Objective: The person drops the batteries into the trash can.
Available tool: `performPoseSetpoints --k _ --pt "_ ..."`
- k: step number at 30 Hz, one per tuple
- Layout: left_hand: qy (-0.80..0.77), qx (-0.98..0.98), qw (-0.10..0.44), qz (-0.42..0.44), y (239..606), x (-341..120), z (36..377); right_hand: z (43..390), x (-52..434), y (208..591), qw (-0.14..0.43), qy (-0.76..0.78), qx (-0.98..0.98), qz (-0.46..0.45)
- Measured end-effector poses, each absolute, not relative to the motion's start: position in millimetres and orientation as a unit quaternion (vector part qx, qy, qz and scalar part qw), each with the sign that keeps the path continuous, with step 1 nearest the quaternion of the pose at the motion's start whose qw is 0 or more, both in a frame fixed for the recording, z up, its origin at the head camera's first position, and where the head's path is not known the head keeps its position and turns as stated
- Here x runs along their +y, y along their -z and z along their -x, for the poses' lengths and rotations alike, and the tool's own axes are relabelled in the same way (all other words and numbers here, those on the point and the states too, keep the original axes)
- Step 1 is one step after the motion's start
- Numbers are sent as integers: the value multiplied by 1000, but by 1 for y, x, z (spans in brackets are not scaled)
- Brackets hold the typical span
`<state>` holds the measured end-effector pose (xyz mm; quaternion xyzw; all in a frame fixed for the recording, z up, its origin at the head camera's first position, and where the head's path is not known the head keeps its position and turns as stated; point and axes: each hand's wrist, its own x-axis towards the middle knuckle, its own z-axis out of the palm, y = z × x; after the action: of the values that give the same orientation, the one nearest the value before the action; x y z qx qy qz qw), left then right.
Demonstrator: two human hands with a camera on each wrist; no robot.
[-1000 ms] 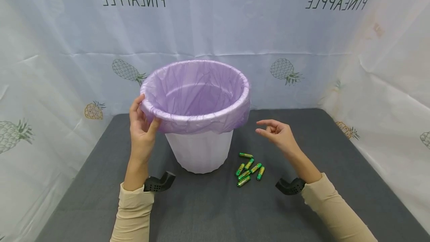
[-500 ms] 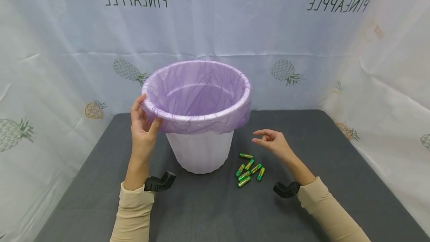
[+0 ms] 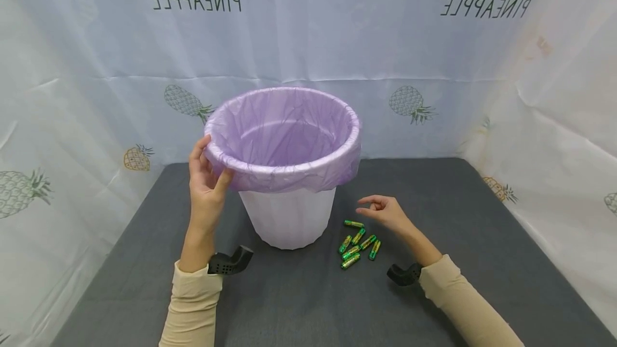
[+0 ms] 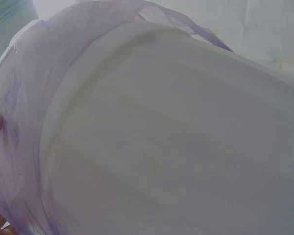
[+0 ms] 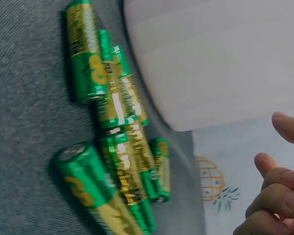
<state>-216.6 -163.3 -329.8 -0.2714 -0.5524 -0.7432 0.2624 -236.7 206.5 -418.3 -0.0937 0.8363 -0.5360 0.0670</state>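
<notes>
Head view: white bin (image 3: 288,218) stands upright, mouth up, near the middle of the grey table (image 3: 482,240), lined with a purple bag (image 3: 284,138). Left hand (image 3: 206,186) pinches the bag-covered rim, thumb under, fingers over the edge. Right hand (image 3: 385,212) hovers just above the batteries (image 3: 358,242), fingers loosely curled, holding nothing. Batteries lie flat beside the bin's base, long axes mostly running toward the far edge.

Left wrist view: bin wall (image 4: 176,147) and bag fold (image 4: 19,122) fill the frame.

Right wrist view: batteries (image 5: 112,142) clustered, touching; curled fingertips (image 5: 279,196) clear of them.
</notes>
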Motion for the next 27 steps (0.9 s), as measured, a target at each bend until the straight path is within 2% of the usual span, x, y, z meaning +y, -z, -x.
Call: performPoseSetpoints --k 10,27 --pt "740 -557 263 272 329 -162 215 247 202 439 112 529 837 90" --pt "743 -556 262 264 328 -163 215 255 202 453 123 492 859 75"
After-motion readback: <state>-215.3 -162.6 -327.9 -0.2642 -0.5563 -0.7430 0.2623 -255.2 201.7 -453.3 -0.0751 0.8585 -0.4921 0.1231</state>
